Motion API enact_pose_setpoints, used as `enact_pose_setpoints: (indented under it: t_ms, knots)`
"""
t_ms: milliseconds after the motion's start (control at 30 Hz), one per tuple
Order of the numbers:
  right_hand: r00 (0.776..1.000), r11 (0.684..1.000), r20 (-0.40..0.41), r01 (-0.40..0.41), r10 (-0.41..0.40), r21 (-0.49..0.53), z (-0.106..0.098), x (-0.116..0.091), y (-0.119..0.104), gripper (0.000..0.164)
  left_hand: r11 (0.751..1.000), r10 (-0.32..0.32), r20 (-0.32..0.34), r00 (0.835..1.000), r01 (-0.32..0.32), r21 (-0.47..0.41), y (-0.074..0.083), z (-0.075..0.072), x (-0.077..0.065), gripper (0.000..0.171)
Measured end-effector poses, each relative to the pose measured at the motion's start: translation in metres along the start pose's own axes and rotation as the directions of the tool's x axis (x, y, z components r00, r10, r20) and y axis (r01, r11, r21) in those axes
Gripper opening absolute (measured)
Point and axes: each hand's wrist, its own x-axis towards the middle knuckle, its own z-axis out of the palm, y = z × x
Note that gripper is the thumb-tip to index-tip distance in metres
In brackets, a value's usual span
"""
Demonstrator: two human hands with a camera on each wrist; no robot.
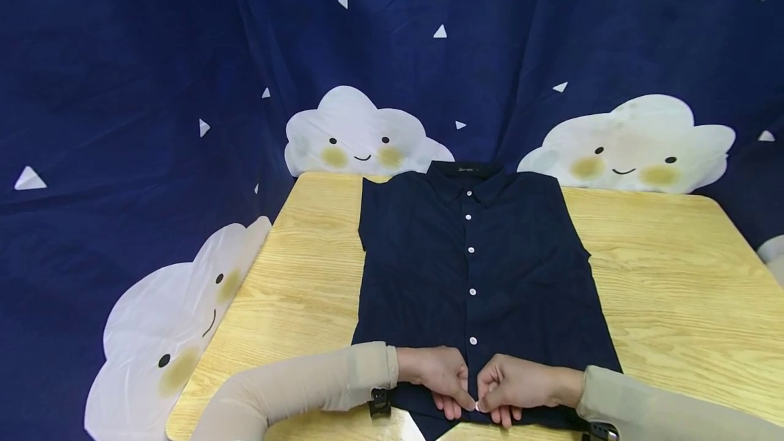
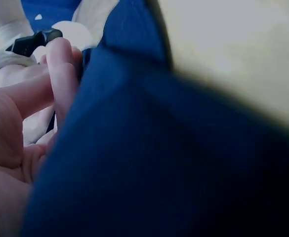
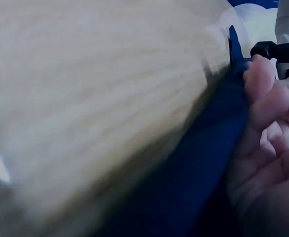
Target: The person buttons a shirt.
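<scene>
A dark navy collared shirt [image 1: 416, 271] lies front up, its collar at the far side and a row of white buttons down its middle. Several upper buttons sit along the front strip. Near the bottom hem, my left hand [image 1: 437, 374] pinches the shirt's front edge from the left. Facing it, my right hand [image 1: 520, 383] pinches a white button [image 1: 478, 406] at the same spot, the fingertips nearly touching. In both wrist views the navy cloth [image 2: 149, 148] runs beside the fingers, raised off the table in part. Whether the button is through its hole is hidden.
The shirt lies on a light wooden table [image 1: 667, 257], its hem near the front edge. Behind and to the left hangs a dark blue curtain [image 1: 392, 39] with white smiling clouds [image 1: 361, 131]. Each wrist wears a black device [image 1: 380, 403] below a beige sleeve.
</scene>
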Motion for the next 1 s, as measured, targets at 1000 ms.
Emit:
enact_pose_setpoints:
  t_ms: [1000]
  knots:
    - [0.982,0.988,0.103,-0.156,0.155,-0.006,-0.021,-0.004,-0.015,0.04,0.99,-0.064,0.015,0.998,0.061,0.127,0.009,-0.032,-0.007,0.036]
